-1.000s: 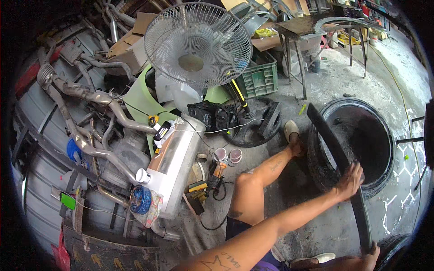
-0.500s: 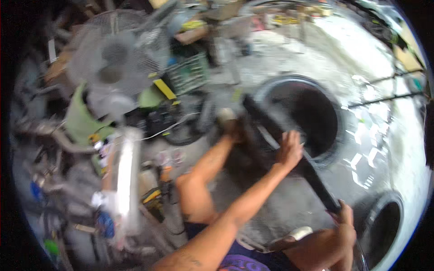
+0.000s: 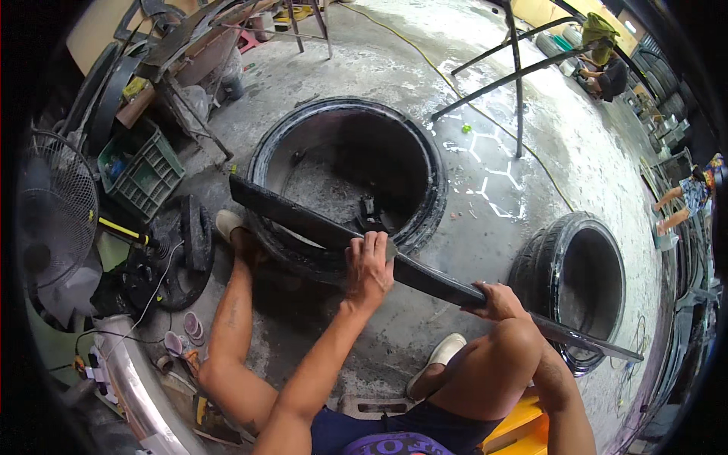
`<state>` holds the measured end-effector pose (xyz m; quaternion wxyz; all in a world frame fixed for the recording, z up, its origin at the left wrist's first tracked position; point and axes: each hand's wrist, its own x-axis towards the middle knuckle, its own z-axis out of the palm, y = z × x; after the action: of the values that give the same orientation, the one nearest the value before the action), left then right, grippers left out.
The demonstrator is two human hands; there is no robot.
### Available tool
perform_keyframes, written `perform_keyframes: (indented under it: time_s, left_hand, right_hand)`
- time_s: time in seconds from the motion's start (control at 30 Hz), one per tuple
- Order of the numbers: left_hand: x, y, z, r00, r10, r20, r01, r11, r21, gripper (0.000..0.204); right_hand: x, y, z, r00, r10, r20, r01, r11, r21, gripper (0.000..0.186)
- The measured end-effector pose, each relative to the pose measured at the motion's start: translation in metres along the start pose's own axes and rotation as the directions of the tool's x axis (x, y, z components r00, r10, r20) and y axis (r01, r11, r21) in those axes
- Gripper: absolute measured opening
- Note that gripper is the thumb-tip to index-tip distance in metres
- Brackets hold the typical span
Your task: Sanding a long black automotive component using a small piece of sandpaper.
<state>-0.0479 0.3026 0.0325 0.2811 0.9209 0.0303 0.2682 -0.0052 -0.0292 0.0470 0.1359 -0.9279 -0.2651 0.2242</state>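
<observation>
A long, narrow black strip (image 3: pixel 436 280), like a piece of car trim, slants across my lap from far left to near right. Its left part lies over the rim of a large upturned tyre (image 3: pixel 436 208). My left hand (image 3: pixel 369 269) presses on the strip's middle, fingers curled over a small grey-brown pad (image 3: pixel 391 249), mostly hidden under them. Further right, my right hand (image 3: pixel 500 302) grips the strip near my raised knee, its thumb side on the upper edge. The strip's right end reaches past a second tyre (image 3: pixel 557 265).
At left stand a fan (image 3: pixel 57 205), a green crate (image 3: pixel 148 167) and a shiny metal piece (image 3: pixel 144 379). A metal-legged stand (image 3: pixel 519 83) and a yellow hose (image 3: pixel 425 57) are ahead. A yellow stool (image 3: pixel 519 425) is under me. Other people are at far right.
My view has swung to the right, bringing the second tyre and the stand further in. Both hands stay on the strip; my left hand sits nearer its middle.
</observation>
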Motion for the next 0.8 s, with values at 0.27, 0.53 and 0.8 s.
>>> perform_keyframes:
  time_s: [0.27, 0.53, 0.8]
  left_hand:
    - [0.032, -0.094, -0.037, 0.972, -0.062, -0.226, 0.112, 0.970, 0.214, 0.020]
    - [0.016, -0.057, -0.021, 0.997, 0.063, 0.037, -0.069, 0.971, 0.229, 0.027]
    - [-0.011, 0.028, 0.024, 0.996, 0.058, 0.064, -0.060, 0.998, 0.035, 0.026]
  right_hand:
    - [0.004, -0.012, -0.005, 1.000, 0.030, -0.004, -0.030, 1.000, -0.002, 0.059]
    - [0.001, -0.007, -0.004, 0.999, 0.035, -0.002, -0.035, 0.999, 0.000, 0.057]
    - [0.005, -0.006, 0.005, 0.999, 0.024, -0.033, -0.023, 0.999, 0.049, 0.055]
